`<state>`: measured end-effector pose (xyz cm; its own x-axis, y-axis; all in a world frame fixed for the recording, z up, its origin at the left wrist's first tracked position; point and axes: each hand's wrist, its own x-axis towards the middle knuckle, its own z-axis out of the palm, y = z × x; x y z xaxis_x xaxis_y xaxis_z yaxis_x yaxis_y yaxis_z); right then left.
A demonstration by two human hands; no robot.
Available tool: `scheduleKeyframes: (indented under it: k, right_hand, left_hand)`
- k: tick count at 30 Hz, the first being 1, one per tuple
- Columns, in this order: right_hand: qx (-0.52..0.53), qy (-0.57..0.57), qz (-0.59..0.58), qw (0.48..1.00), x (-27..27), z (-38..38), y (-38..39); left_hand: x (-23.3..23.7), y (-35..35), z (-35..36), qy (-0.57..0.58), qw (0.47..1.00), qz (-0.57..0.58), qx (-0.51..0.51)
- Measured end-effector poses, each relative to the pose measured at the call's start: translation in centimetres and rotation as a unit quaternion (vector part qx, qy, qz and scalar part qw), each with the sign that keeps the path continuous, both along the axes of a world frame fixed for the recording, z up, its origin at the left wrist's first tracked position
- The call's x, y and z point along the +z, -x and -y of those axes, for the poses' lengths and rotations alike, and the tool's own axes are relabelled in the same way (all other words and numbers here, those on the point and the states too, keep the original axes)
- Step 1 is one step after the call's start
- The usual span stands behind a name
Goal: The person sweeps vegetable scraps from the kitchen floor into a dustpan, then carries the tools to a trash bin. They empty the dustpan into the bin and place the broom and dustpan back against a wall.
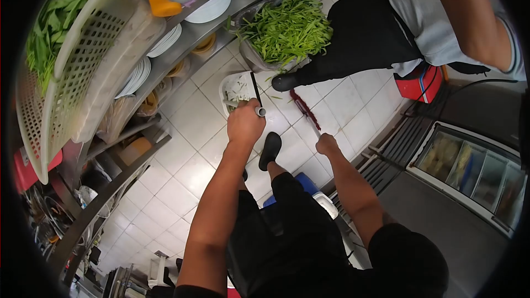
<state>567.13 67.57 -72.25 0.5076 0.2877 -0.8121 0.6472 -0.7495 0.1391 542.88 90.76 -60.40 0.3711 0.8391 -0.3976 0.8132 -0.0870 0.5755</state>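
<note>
My left hand (246, 124) is closed around the handle of a white dustpan (225, 89). Pale scraps lie in the pan, and a black strip runs along its right edge. The hollow end of a tube sticks out beside my fingers. Lower right, my right hand (327, 144) grips the light handle of a brush (304, 108) with dark red bristles. Its head slants over the floor tiles, right of the dustpan and close to another person's dark shoe (284, 82).
Cut green stems fill a clear tub (256, 60) beyond the dustpan. Another person in black trousers (364, 33) stands at upper right. Shelves hold stacked plates (212, 8) on the left, below a plastic basket (88, 49) of leaves. A glass-topped chiller (469, 171) stands at right.
</note>
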Motion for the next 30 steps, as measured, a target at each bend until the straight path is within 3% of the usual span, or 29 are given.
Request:
scheduleKeyframes:
  k: [4,9,11,13,15,22,24,25,27,30]
  right_hand:
    - [-0.072,0.003,-0.022,0.997,-0.6,1.1,0.1]
    - [-0.092,-0.003,-0.015,0.996,0.0,0.8,1.8]
    - [-0.128,0.041,-0.045,0.99,1.4,-0.2,2.7]
    - [-0.129,0.03,-0.045,0.99,1.1,0.1,3.2]
    - [-0.029,0.003,-0.013,1.0,-0.3,1.0,3.0]
    - [0.011,-0.006,-0.018,1.0,1.7,0.7,2.7]
    - [0.033,-0.061,-0.023,0.997,0.8,1.7,2.3]
    - [0.032,-0.063,-0.022,0.997,1.5,1.1,2.5]
    - [-0.081,-0.064,-0.038,0.994,3.2,-1.2,3.4]
    - [-0.057,-0.084,-0.039,0.994,0.2,-2.7,2.0]
  left_hand:
    - [-0.3,0.6,0.0,0.006,1.0,0.003,-0.014]
    - [-0.6,0.7,-0.4,0.014,1.0,0.003,-0.022]
    - [-0.7,1.1,-0.6,0.018,0.999,-0.003,-0.028]
    - [-1.0,1.5,-0.7,0.017,1.0,0.001,-0.027]
    - [-1.1,1.8,-0.8,0.015,1.0,0.004,-0.026]
    - [-1.0,2.4,-0.8,0.018,1.0,0.005,-0.021]
    - [-0.9,2.2,-0.9,0.016,1.0,0.008,-0.02]
    - [-0.9,2.1,-0.9,0.011,1.0,0.011,-0.019]
    - [-0.9,1.9,-0.9,0.006,1.0,0.014,-0.019]
    - [-0.7,1.7,-0.7,0.008,1.0,-0.001,-0.022]
